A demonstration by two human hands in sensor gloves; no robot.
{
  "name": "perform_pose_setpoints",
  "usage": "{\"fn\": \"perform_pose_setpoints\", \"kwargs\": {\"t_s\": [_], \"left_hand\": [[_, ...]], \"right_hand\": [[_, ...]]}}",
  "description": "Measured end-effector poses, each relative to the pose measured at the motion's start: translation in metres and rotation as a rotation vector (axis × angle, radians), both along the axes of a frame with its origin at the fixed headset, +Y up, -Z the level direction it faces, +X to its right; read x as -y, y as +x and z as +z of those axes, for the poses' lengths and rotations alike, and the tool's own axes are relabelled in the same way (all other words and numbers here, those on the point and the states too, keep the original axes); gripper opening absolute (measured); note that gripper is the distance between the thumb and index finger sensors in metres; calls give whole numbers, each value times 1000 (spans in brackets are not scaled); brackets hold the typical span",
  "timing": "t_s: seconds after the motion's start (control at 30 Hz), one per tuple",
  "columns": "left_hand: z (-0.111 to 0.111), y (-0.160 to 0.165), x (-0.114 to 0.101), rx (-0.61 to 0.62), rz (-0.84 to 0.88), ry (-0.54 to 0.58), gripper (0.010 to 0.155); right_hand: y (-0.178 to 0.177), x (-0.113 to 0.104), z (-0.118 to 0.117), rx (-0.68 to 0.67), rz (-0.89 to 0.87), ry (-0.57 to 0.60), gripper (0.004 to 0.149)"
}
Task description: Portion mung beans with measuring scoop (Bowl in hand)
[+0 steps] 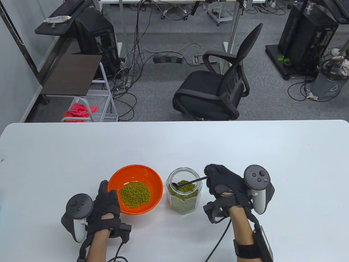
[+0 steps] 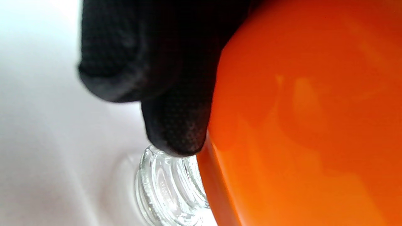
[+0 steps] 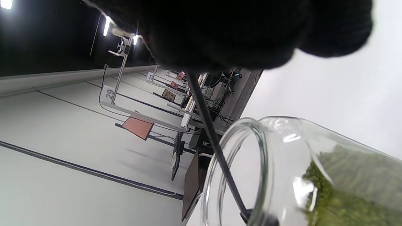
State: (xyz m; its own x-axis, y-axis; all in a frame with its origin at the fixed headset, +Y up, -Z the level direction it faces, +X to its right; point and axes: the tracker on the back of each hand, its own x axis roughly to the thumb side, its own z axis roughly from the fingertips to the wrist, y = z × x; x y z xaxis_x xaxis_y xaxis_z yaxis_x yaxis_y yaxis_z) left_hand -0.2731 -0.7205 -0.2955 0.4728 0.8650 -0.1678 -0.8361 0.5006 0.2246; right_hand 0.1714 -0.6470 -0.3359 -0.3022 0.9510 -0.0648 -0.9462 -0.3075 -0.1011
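Near the table's (image 1: 81,147) front edge, the left hand (image 1: 105,208) is gripping the orange bowl (image 1: 141,174) of beans while the right hand (image 1: 225,184) is pinching the scoop's (image 1: 190,182) handle, dipping it into the glass jar (image 1: 184,203) just beside.

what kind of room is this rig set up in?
Most likely an office or lab used for data capture, not a kitchen. Behind the white table stand a black office chair, computer towers on the floor, and loose cables running across grey carpet.

Left hand (image 1: 105,203) fingers curled, gripping; right hand (image 1: 225,181) fingertips pinched.
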Motion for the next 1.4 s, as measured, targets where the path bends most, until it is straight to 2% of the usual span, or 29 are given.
{"fn": "perform_pose_setpoints", "kwargs": {"t_s": [0.5,0.87,1.1,1.4], "left_hand": [[0,1,0,1,-8,-4,63],[0,1,0,0,-8,-4,63],[0,2,0,4,-12,-8,63],[0,3,1,8,-11,-8,63]], "right_hand": [[31,-1,3,74,-108,-7,39],[46,-18,15,108,-157,59,39],[35,-22,16,48,-206,79,39],[-8,-21,14,-91,-201,88,40]]}}
